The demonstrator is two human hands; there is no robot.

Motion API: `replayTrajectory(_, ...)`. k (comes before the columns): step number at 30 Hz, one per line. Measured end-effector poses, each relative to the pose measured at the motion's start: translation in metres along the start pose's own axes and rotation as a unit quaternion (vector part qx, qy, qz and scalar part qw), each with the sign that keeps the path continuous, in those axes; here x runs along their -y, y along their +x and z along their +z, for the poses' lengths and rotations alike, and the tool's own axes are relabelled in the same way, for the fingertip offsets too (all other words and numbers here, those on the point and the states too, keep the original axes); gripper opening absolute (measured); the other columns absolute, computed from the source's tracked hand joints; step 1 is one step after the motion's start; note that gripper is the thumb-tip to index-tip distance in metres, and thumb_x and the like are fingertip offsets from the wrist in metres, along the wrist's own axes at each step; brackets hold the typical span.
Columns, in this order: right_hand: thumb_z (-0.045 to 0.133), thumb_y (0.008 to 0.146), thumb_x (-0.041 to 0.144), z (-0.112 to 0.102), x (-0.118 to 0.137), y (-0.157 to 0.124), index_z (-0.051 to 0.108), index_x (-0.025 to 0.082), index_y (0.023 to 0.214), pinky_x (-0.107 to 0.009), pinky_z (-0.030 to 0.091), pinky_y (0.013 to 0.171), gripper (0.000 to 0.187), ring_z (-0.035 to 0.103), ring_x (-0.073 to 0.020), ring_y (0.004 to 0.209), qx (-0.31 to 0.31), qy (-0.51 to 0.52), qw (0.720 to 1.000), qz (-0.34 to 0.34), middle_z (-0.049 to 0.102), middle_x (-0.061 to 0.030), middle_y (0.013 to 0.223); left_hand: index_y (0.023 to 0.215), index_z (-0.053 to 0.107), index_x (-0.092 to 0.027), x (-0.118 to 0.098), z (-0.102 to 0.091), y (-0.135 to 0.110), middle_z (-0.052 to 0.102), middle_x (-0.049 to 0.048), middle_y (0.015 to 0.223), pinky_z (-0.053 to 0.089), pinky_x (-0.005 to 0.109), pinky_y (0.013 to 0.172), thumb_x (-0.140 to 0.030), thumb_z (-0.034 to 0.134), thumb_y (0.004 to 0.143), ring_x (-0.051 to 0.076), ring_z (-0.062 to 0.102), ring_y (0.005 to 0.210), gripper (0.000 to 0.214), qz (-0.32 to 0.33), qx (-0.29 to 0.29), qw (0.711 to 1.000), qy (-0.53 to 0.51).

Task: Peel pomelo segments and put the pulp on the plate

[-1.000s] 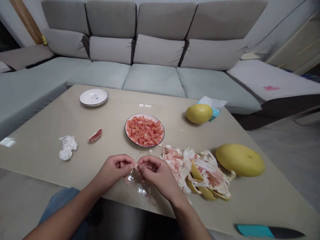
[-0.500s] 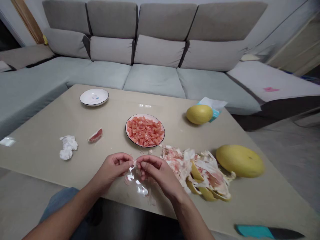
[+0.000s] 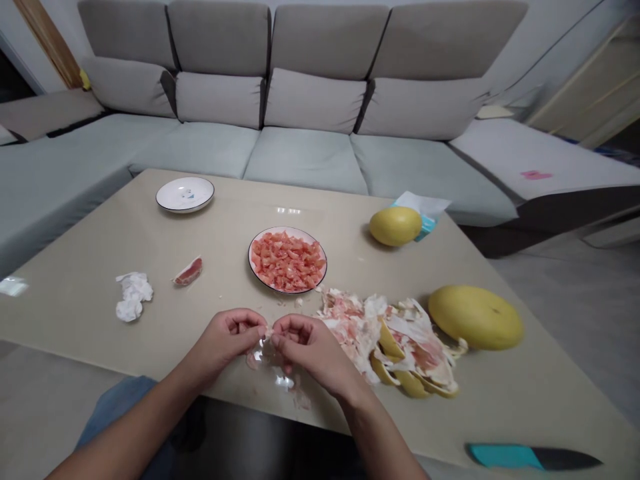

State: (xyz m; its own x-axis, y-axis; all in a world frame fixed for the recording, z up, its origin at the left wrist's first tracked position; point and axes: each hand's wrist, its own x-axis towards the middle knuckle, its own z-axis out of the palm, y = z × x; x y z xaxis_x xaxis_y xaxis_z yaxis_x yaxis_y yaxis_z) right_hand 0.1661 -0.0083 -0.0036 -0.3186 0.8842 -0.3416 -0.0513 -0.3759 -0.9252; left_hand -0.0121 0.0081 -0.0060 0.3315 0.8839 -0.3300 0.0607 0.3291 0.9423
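Observation:
My left hand [image 3: 230, 341] and my right hand [image 3: 314, 350] meet over the near side of the table. Between their pinched fingertips is a small pale pink piece of pomelo [image 3: 269, 331], mostly covered by the fingers. Just beyond them, a round dark-rimmed plate [image 3: 258, 279] bears a heap of pink pomelo pulp [image 3: 289, 259]. Right of my right hand lies a pile of torn membranes [image 3: 345, 317] and yellow peel [image 3: 413, 383]. A pomelo segment [image 3: 189, 272] with skin on it rests farther left. Wet scraps are on the tabletop below my fingers.
Crumpled tissue [image 3: 133, 295] lies at the left, and a white plate [image 3: 185, 195] stands at the back left. Two whole yellow pomelos [image 3: 395, 226] are on the right, one near a tissue pack [image 3: 427, 225]. A teal-handled knife [image 3: 533, 457] lies at the near right. A sofa [image 3: 305, 160] stands behind the table.
The view has shifted slightly, moving the table items a little to the left. My hands stay together at the pomelo piece, with the right fingers slightly changed in pose.

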Motion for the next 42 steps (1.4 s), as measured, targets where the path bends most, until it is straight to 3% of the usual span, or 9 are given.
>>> replayTrajectory(5,0.069,0.071,0.029,-0.006,0.001,-0.002,0.061,0.017,0.071,-0.020,0.044,0.046,0.014,0.049,-0.0077,0.046,0.017,-0.002,1.000,-0.003,0.054,0.0053,0.058,0.077,0.067,-0.015,0.001,-0.002,0.003,0.046,-0.0065,0.053,0.030,0.019,0.050,-0.034,0.066,0.077,0.008,0.038,0.052,0.019,0.012,-0.024,0.999,0.041)
replayTrajectory(8,0.065,0.078,0.033,-0.019,0.001,0.007,0.064,0.018,0.079,-0.022,0.047,0.049,0.015,0.057,-0.0116,0.051,-0.101,-0.059,0.990,-0.077,0.060,0.0028,0.062,0.077,0.067,-0.015,0.006,0.000,0.007,0.051,-0.0043,0.058,0.033,0.021,0.053,-0.034,0.066,0.077,0.010,0.042,0.055,0.019,0.032,-0.030,0.993,0.110)
replayTrajectory(11,0.061,0.082,0.027,-0.038,-0.003,0.024,0.069,0.020,0.100,-0.033,0.055,0.074,0.021,0.067,-0.0203,0.083,-0.265,-0.188,0.917,-0.232,0.072,-0.0072,0.098,0.079,0.068,-0.016,0.012,0.003,0.009,0.053,-0.0036,0.060,0.034,0.022,0.051,-0.032,0.063,0.077,0.011,0.045,0.054,0.017,0.034,-0.026,0.986,0.160)
replayTrajectory(13,0.054,0.085,0.022,-0.049,-0.007,0.035,0.065,0.021,0.119,-0.043,0.051,0.093,0.035,0.064,-0.0251,0.107,-0.273,-0.288,0.869,-0.296,0.067,-0.0109,0.121,0.080,0.068,-0.016,0.014,0.005,0.011,0.053,-0.0036,0.059,0.034,0.022,0.051,-0.030,0.061,0.077,0.012,0.046,0.053,0.015,0.038,-0.032,0.983,0.178)
replayTrajectory(17,0.042,0.088,0.012,-0.061,-0.014,0.048,0.058,0.022,0.132,-0.045,0.045,0.103,0.048,0.058,-0.0244,0.121,-0.276,-0.392,0.805,-0.348,0.063,-0.0099,0.130,0.079,0.070,-0.017,0.016,0.007,0.014,0.057,-0.0021,0.064,0.036,0.022,0.054,-0.025,0.060,0.075,0.012,0.046,0.057,0.013,0.067,-0.048,0.976,0.202)
replayTrajectory(25,0.042,0.090,0.011,-0.066,-0.014,0.059,0.048,0.029,0.139,-0.044,0.049,0.099,0.052,0.061,-0.0229,0.114,-0.280,-0.375,0.792,-0.393,0.059,-0.0080,0.134,0.081,0.069,-0.017,0.027,0.015,0.018,0.057,-0.0002,0.067,0.041,0.023,0.054,-0.029,0.056,0.078,0.015,0.051,0.060,0.018,0.083,-0.025,0.980,0.181)
replayTrajectory(30,0.046,0.089,0.014,-0.063,-0.010,0.059,0.061,0.022,0.122,-0.041,0.055,0.087,0.037,0.064,-0.0240,0.101,-0.335,-0.371,0.769,-0.399,0.065,-0.0121,0.113,0.082,0.066,-0.016,0.029,0.017,0.018,0.054,-0.0017,0.064,0.041,0.023,0.054,-0.030,0.055,0.080,0.014,0.051,0.058,0.018,0.088,-0.015,0.981,0.175)
replayTrajectory(36,0.040,0.082,0.003,-0.057,-0.013,0.059,0.053,0.024,0.134,-0.038,0.047,0.100,0.057,0.059,-0.0221,0.118,-0.273,-0.430,0.763,-0.397,0.063,-0.0071,0.129,0.086,0.066,-0.017,0.032,0.018,0.019,0.055,-0.0021,0.064,0.041,0.023,0.059,-0.024,0.056,0.078,0.014,0.052,0.061,0.015,0.109,-0.018,0.975,0.191)
replayTrajectory(42,0.042,0.091,0.013,-0.060,-0.014,0.062,0.062,0.021,0.121,-0.042,0.048,0.092,0.037,0.061,-0.0253,0.103,-0.335,-0.450,0.736,-0.377,0.068,-0.0119,0.112,0.082,0.072,-0.018,0.033,0.018,0.019,0.063,0.0030,0.079,0.043,0.026,0.067,-0.023,0.059,0.078,0.016,0.055,0.068,0.015,0.144,-0.030,0.966,0.215)
